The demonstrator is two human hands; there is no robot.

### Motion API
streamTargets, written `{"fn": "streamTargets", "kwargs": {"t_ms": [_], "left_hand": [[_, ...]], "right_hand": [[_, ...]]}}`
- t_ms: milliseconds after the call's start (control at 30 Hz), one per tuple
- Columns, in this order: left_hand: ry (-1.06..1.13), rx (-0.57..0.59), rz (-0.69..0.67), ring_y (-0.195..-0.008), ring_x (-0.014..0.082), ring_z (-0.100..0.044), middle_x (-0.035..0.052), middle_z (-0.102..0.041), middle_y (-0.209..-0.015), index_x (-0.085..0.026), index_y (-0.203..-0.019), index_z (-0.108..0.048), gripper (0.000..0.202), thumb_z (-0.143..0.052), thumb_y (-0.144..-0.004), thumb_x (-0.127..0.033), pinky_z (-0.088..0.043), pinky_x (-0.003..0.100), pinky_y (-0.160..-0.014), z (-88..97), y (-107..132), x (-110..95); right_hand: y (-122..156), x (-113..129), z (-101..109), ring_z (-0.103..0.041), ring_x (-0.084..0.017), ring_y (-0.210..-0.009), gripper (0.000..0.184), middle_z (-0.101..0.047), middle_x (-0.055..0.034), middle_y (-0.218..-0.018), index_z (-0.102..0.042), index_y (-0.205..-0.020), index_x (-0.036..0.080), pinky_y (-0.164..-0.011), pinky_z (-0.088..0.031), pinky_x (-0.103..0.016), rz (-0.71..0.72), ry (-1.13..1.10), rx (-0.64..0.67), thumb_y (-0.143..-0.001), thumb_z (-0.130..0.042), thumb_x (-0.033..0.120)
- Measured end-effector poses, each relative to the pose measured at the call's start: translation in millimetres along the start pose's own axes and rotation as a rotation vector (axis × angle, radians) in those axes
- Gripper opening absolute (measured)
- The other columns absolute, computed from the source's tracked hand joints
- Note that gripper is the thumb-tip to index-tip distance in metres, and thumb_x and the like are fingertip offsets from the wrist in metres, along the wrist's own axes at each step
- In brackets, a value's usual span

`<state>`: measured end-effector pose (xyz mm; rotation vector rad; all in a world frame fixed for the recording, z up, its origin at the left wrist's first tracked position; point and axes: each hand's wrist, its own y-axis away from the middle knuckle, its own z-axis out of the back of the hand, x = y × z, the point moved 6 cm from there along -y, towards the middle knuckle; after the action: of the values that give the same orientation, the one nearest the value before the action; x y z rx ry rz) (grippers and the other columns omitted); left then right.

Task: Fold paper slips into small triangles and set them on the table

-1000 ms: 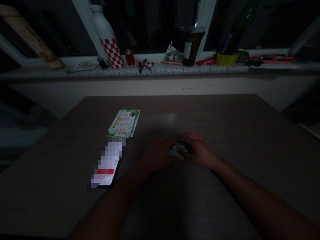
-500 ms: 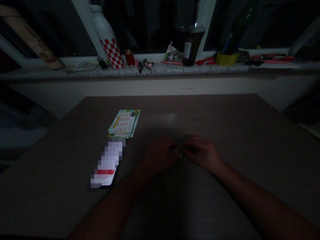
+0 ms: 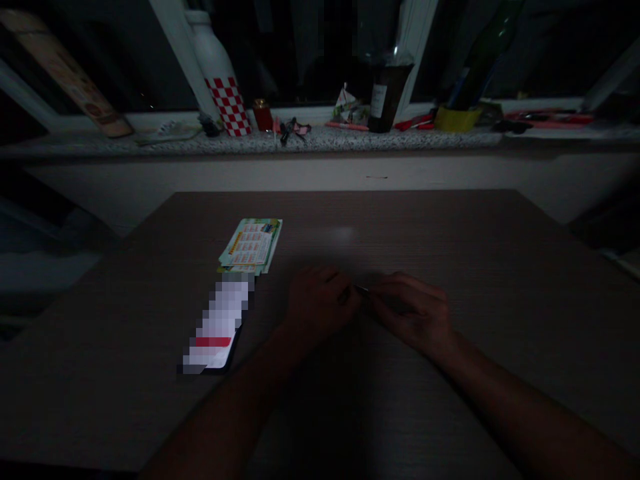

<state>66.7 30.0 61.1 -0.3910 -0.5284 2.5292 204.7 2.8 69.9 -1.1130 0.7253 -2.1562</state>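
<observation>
Near the middle of the dark wooden table (image 3: 480,253), my two hands are close together. My right hand (image 3: 420,310) pinches a small thin shiny piece (image 3: 361,290) between thumb and forefinger; its kind is too dim to tell. The piece points toward my left hand (image 3: 320,300), whose fingers are curled with the thumb near the forefinger. Whatever the left fingers hold is hidden in shadow. Left of the hands lies a stack of printed cards (image 3: 251,243) in green, white and yellow. A phone (image 3: 220,323) with a lit, blurred screen lies just below the cards.
Behind the table runs a speckled stone sill (image 3: 330,140). On it stand a white bottle with red checks (image 3: 229,103), a small red jar (image 3: 262,115), a dark plastic cup (image 3: 385,100) and a green bottle (image 3: 483,60) in a yellow base.
My right hand has shifted slightly right, away from the left, and the thin shiny piece now shows between them. A small patterned bit formerly visible under the fingertips is out of sight.
</observation>
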Motion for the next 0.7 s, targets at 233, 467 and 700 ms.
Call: {"fn": "streamTargets", "kwargs": {"t_ms": [233,467,700], "left_hand": [[-0.013,0.045,0.236,-0.061,0.0153,-0.051,0.0015,-0.057,-0.064,-0.018,-0.066,-0.058,0.022,-0.049,-0.081,-0.029,-0.036,0.029,-0.059,5.3,2,42],[0.314,0.037,0.110,-0.087,0.0176,-0.056,0.0052,-0.062,-0.092,-0.017,-0.093,-0.057,0.018,-0.050,-0.084,-0.031,-0.044,0.030,-0.077,2.6,3,16],[0.282,0.291,0.094,-0.077,0.0169,-0.058,0.0028,-0.064,-0.083,-0.018,-0.088,-0.058,0.012,-0.048,-0.083,-0.025,-0.044,0.029,-0.069,-27.2,7,8]], "right_hand": [[-1,-8,18,-0.065,-0.017,-0.068,0.008,-0.068,-0.0029,-0.077,-0.066,-0.080,0.023,-0.058,-0.053,-0.029,-0.114,0.040,-0.121,-0.077,-0.063,0.017],[6,-40,-2,-0.065,-0.015,-0.066,0.007,-0.069,-0.0019,-0.075,-0.066,-0.083,0.020,-0.060,-0.053,-0.026,-0.330,-0.088,0.003,-0.077,-0.065,0.023],[12,-54,-27,-0.065,-0.017,-0.079,0.018,-0.068,-0.0054,-0.089,-0.066,-0.096,0.019,-0.070,-0.053,-0.030,-0.304,-0.108,0.283,-0.079,-0.062,0.019]]}}
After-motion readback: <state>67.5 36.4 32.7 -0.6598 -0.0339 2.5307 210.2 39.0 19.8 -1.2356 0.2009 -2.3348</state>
